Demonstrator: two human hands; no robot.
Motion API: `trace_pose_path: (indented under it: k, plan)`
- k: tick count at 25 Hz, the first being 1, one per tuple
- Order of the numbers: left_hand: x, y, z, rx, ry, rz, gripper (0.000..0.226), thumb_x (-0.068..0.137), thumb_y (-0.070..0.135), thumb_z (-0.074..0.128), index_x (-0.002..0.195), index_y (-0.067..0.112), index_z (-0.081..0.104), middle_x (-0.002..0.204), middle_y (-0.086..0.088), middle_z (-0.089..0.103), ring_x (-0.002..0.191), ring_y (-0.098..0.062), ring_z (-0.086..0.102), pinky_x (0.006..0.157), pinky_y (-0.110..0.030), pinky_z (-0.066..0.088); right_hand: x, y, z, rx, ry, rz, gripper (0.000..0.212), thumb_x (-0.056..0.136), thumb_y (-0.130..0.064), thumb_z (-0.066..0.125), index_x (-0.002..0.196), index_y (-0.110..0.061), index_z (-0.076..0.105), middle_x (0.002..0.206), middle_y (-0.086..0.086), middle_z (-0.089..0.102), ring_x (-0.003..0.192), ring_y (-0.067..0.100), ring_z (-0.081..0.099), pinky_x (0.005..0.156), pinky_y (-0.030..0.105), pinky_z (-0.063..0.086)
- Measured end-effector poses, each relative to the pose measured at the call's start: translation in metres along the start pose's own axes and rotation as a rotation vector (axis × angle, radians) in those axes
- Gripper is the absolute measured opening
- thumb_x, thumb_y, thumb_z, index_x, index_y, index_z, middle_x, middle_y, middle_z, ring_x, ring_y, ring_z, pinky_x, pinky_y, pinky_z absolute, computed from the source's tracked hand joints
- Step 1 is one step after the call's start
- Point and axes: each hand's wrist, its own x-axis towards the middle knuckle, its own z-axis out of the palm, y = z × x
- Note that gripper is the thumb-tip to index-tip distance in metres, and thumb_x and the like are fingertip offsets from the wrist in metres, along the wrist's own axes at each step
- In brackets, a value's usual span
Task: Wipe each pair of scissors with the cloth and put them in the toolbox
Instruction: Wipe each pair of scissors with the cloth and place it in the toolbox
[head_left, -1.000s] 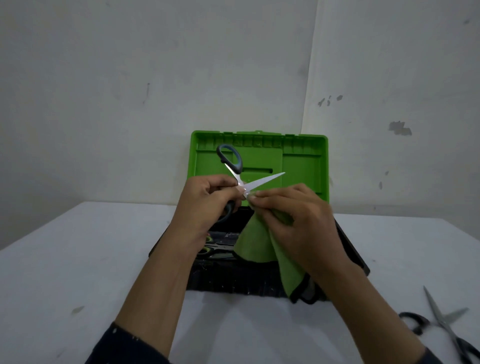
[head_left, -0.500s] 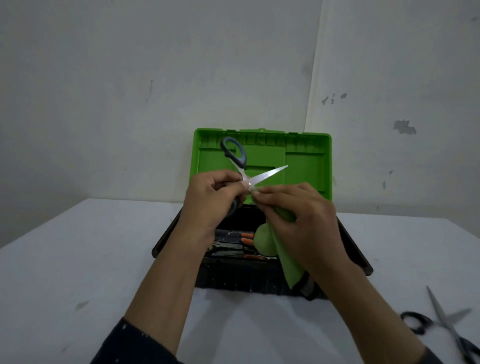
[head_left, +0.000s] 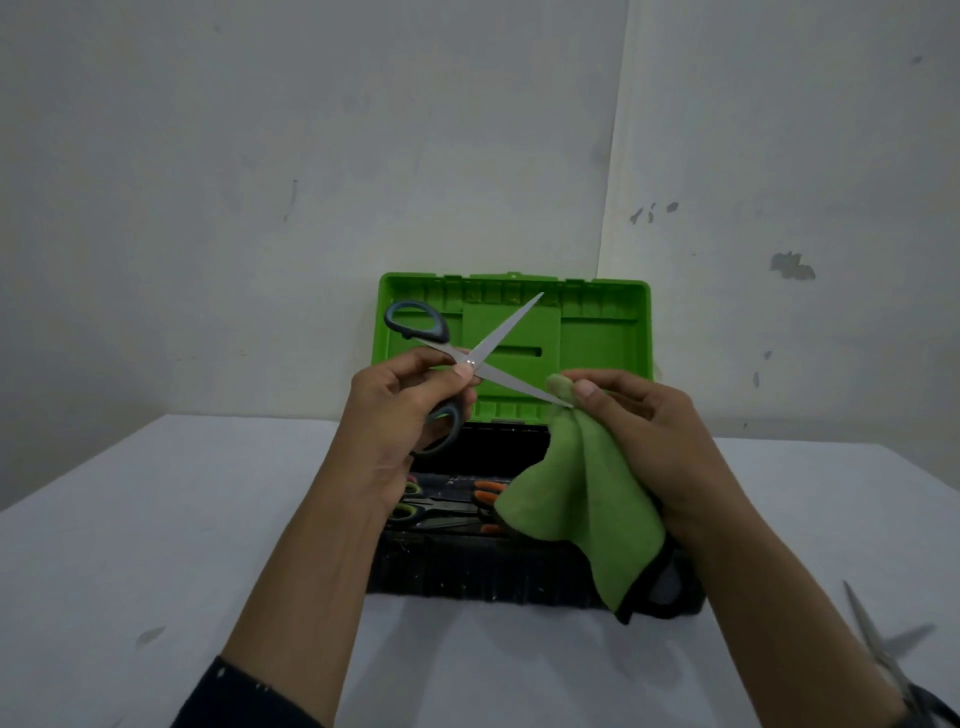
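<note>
- Two bare grips are seen, both raised over one toolbox.
- One pair of steel scissors with grey-and-black plastic handles (head_left: 496, 340) is held by the left grip (head_left: 395, 426). The fingers are curled round the lower handle loop and the thumb is pressed at the pivot.
- The two blades are spread wide in a cross. One blade is pointed up and away from the left grip, the other across to the right grip (head_left: 654, 441).
- One green microfibre cloth with a black hem (head_left: 582, 499) is pinched by the right grip around the tip of that second blade. The rest of the cloth is hung below the right grip.
- One black plastic toolbox (head_left: 467, 577) is set below and beyond both grips, with its bright green lid (head_left: 597, 332) stood open behind them.
- Inside the toolbox, below the left grip, at least two more pairs are laid: green-handled scissors (head_left: 408, 509) and orange-handled scissors (head_left: 488, 488). A full count cannot be told, since part is hidden by the cloth.
- One further pair of dark-handled scissors (head_left: 878, 644), blurred and lying open, is found on the white table (head_left: 156, 519), to the right of the right grip and nearer the person.
</note>
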Motion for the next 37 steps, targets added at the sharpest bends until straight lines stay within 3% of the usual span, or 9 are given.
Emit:
trace_pose_path:
  k: [6, 11, 15, 19, 24, 28, 32, 34, 37]
  plan:
    - [-0.003, -0.003, 0.004, -0.004, -0.095, -0.039, 0.015, 0.073, 0.01, 0.073, 0.087, 0.005, 0.073, 0.077, -0.011, 0.073, 0.066, -0.019, 0.068, 0.069, -0.03, 0.058, -0.004, -0.004, 0.003, 0.1, -0.052, 0.05, 0.028, 0.07, -0.019, 0.079, 0.094, -0.005, 0.075, 0.079, 0.012, 0.075, 0.061, 0.016, 0.067, 0.054, 0.023, 0.054]
    - [-0.008, 0.013, -0.009, -0.048, -0.208, -0.243, 0.034, 0.065, 0.039, 0.069, 0.084, 0.01, 0.071, 0.088, -0.015, 0.075, 0.071, -0.023, 0.073, 0.061, -0.028, 0.06, 0.004, -0.007, -0.023, 0.069, -0.161, 0.149, 0.032, 0.06, -0.024, 0.08, 0.087, -0.006, 0.078, 0.087, 0.019, 0.074, 0.071, 0.025, 0.067, 0.066, 0.03, 0.058]
    - [-0.011, 0.014, -0.015, 0.275, -0.413, -0.189, 0.013, 0.074, 0.011, 0.071, 0.086, 0.005, 0.07, 0.082, -0.017, 0.073, 0.066, -0.018, 0.071, 0.058, -0.024, 0.058, 0.005, -0.005, -0.026, 0.008, -0.155, 0.141, 0.044, 0.052, -0.03, 0.083, 0.09, -0.007, 0.078, 0.089, 0.022, 0.074, 0.078, 0.032, 0.068, 0.077, 0.04, 0.058]
    - [-0.01, 0.006, -0.011, 0.55, -0.445, -0.132, 0.011, 0.087, 0.004, 0.066, 0.094, 0.009, 0.073, 0.079, -0.009, 0.074, 0.053, -0.009, 0.059, 0.048, -0.02, 0.047, 0.005, -0.002, -0.016, 0.033, -0.059, 0.109, 0.038, 0.063, -0.029, 0.079, 0.096, -0.009, 0.077, 0.089, 0.017, 0.075, 0.074, 0.026, 0.069, 0.068, 0.035, 0.061]
    - [-0.001, 0.001, -0.012, 0.309, -0.223, -0.091, 0.007, 0.084, 0.006, 0.068, 0.089, 0.003, 0.073, 0.069, -0.008, 0.065, 0.04, -0.007, 0.033, 0.038, -0.016, 0.026, 0.008, -0.005, -0.02, 0.145, 0.258, 0.152, 0.022, 0.093, -0.035, 0.064, 0.092, -0.017, 0.077, 0.087, 0.009, 0.075, 0.077, 0.023, 0.069, 0.07, 0.034, 0.056]
    - [0.001, -0.002, -0.009, 0.242, -0.159, -0.05, 0.007, 0.08, 0.009, 0.073, 0.083, 0.002, 0.073, 0.058, -0.004, 0.058, 0.036, -0.007, 0.026, 0.036, -0.015, 0.02, -0.001, -0.014, 0.0, -0.087, 0.236, -0.064, 0.022, 0.097, -0.025, 0.049, 0.088, -0.016, 0.067, 0.093, 0.008, 0.069, 0.085, 0.026, 0.066, 0.07, 0.038, 0.054]
    - [-0.003, -0.005, 0.001, 0.238, -0.171, -0.03, 0.006, 0.079, 0.011, 0.074, 0.08, 0.005, 0.073, 0.057, -0.003, 0.059, 0.034, -0.006, 0.028, 0.035, -0.015, 0.023, -0.013, -0.008, 0.026, -0.38, 0.288, -0.631, 0.001, 0.093, -0.016, 0.067, 0.093, -0.016, 0.067, 0.09, -0.007, 0.068, 0.084, 0.006, 0.064, 0.072, 0.018, 0.051]
    - [-0.006, -0.006, 0.006, 0.255, -0.178, -0.01, 0.005, 0.079, 0.012, 0.075, 0.077, 0.008, 0.072, 0.056, -0.003, 0.061, 0.034, -0.005, 0.03, 0.036, -0.015, 0.025, -0.01, 0.007, 0.031, -0.585, 0.356, -0.856, 0.01, 0.088, -0.012, 0.073, 0.097, -0.011, 0.073, 0.092, -0.001, 0.068, 0.084, 0.013, 0.064, 0.072, 0.027, 0.052]
    - [-0.009, -0.009, 0.012, 0.245, -0.161, 0.024, 0.007, 0.079, 0.011, 0.075, 0.073, 0.01, 0.072, 0.053, -0.001, 0.06, 0.035, -0.005, 0.031, 0.037, -0.015, 0.025, -0.005, 0.021, 0.032, -0.683, 0.329, -0.938, 0.017, 0.087, -0.014, 0.074, 0.103, -0.01, 0.076, 0.094, 0.004, 0.067, 0.085, 0.019, 0.063, 0.071, 0.036, 0.054]
